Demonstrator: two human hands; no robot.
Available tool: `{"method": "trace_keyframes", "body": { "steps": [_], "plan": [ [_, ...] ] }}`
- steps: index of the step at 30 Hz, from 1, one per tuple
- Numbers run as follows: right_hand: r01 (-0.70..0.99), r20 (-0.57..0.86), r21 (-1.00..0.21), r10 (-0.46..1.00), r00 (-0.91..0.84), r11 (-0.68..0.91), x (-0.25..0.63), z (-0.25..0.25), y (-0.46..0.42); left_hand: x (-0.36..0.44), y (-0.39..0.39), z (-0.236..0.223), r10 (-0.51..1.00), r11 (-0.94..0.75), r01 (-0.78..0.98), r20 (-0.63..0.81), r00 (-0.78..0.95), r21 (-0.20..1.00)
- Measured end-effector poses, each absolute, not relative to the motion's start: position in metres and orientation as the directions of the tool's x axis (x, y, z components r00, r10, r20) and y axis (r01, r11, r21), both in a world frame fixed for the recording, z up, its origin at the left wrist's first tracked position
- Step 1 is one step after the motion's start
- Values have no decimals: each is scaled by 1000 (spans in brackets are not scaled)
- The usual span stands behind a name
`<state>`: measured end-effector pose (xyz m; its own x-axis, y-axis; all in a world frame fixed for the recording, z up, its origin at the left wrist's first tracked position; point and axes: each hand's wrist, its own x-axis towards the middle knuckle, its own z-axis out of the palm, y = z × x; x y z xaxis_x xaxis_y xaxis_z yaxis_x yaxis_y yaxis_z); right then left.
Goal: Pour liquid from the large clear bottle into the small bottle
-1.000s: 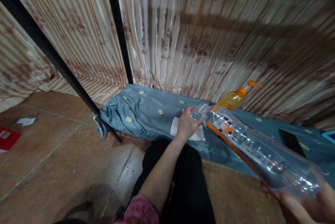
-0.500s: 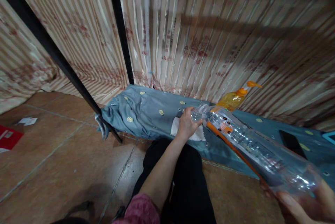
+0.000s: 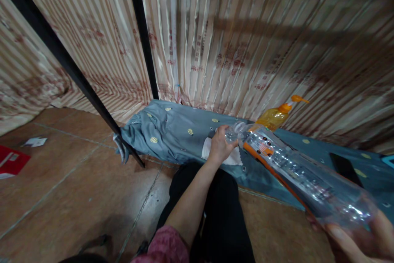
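Observation:
A large clear plastic bottle [image 3: 310,177] lies tilted across the right of the view, its narrow end toward the middle. My right hand [image 3: 360,236] is closed around its wide end at the lower right, partly cut off by the frame. At the other end, my left hand [image 3: 220,146] grips the clear narrow part [image 3: 234,132], fingers wrapped round it. Orange print and a long orange edge show along the bottle. Under my left hand, a white cloth [image 3: 233,158] lies on the grey-blue fabric. Just behind the bottle stands an orange-topped pump bottle [image 3: 273,118] with yellow liquid.
The grey-blue cloth with pineapple prints [image 3: 175,131] covers a low surface in front of my knees. On it, at the right, lies a black phone [image 3: 346,168]. Black poles [image 3: 143,33] stand at the left before a striped curtain [image 3: 234,41]. A red box [image 3: 12,160] sits on the floor.
The view has shifted very slightly. Both hands keep the same hold on the bottle.

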<state>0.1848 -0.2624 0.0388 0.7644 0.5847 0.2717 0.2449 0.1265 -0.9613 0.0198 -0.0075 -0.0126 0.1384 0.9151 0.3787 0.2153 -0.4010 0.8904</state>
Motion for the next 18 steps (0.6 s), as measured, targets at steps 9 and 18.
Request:
{"method": "trace_keyframes", "body": {
  "steps": [9,18],
  "plan": [
    [222,268,-963,588,763,151,183,41,-258,19,-8,-12,915,-401,216,377,145,890],
    [248,286,-957,609,740,149,179,46,-259,20,-6,-15,912,-409,193,389,134,892]
  ]
}}
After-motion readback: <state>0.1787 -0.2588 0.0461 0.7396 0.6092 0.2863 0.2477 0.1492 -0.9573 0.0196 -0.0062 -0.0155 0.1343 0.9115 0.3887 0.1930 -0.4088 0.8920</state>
